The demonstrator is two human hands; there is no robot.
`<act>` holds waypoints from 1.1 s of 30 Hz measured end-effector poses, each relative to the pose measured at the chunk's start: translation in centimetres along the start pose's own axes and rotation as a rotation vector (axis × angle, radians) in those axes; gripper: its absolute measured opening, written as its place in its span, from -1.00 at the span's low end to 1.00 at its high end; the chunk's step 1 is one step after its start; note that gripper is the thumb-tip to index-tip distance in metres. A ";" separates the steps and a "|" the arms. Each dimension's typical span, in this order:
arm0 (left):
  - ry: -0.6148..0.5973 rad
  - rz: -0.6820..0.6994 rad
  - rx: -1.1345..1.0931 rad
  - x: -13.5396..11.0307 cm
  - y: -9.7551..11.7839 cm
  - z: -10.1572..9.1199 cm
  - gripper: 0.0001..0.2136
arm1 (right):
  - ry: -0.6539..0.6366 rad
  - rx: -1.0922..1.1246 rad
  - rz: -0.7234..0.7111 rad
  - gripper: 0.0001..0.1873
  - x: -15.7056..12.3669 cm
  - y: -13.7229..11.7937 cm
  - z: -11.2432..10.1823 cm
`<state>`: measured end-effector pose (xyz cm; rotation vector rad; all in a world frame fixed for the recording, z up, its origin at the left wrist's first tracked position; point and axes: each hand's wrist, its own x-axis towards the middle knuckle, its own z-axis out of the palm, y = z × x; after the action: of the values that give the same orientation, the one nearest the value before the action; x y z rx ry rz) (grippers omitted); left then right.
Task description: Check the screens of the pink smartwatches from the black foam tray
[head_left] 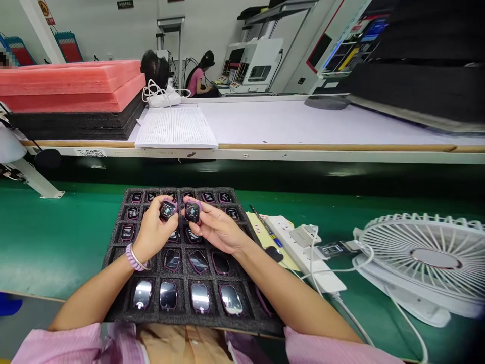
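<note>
My left hand [156, 225] is closed around a smartwatch body [167, 210] with a purple case and a lit dark screen. A second smartwatch of the same kind [192, 212] is gripped in my right hand [220, 227], its screen also lit. The two are held side by side, a small gap between them, above a black foam tray [182, 316]. Several more purple-cased watches sit in the tray's compartments. Those in the far rows show text on their screens; a near-row watch [167, 296] has a dark, reflective face. My hands and forearms hide some compartments.
Right of the tray lie a white power strip [303, 253], a pen [267, 227], yellow paper and cables. A white fan [424, 263] stands farther right. On the shelf are printed sheets [176, 126] and stacked pink foam [71, 83]. Another person [197, 81] sits at the back.
</note>
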<state>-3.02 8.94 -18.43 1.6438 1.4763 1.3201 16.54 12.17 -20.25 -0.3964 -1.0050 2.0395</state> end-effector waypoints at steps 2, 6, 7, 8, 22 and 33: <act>0.009 0.006 0.009 -0.1 0.0 0.1 -0.63 | -0.007 0.016 0.004 -0.46 0.0 0.0 0.0; -0.014 0.020 0.012 -0.1 -0.4 0.2 -0.62 | -0.003 0.017 0.009 -0.43 -0.2 0.2 -0.2; -0.018 0.021 0.015 -0.1 -0.5 0.2 -0.63 | -0.005 0.015 0.008 -0.43 -0.2 0.3 -0.3; -0.020 0.022 0.020 -0.1 -0.6 0.2 -0.63 | -0.008 0.014 0.007 -0.43 -0.2 0.3 -0.3; 0.009 0.055 0.033 -0.2 -0.5 0.1 -0.65 | -0.036 0.027 0.022 -0.45 -0.2 0.7 -0.3; 0.024 0.024 0.017 -0.3 -0.4 -0.4 -0.65 | -0.030 0.017 0.002 -0.47 -0.2 0.7 -0.1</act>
<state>-3.53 8.72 -18.76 1.6666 1.4897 1.3489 16.32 11.78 -20.86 -0.3596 -1.0048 2.0599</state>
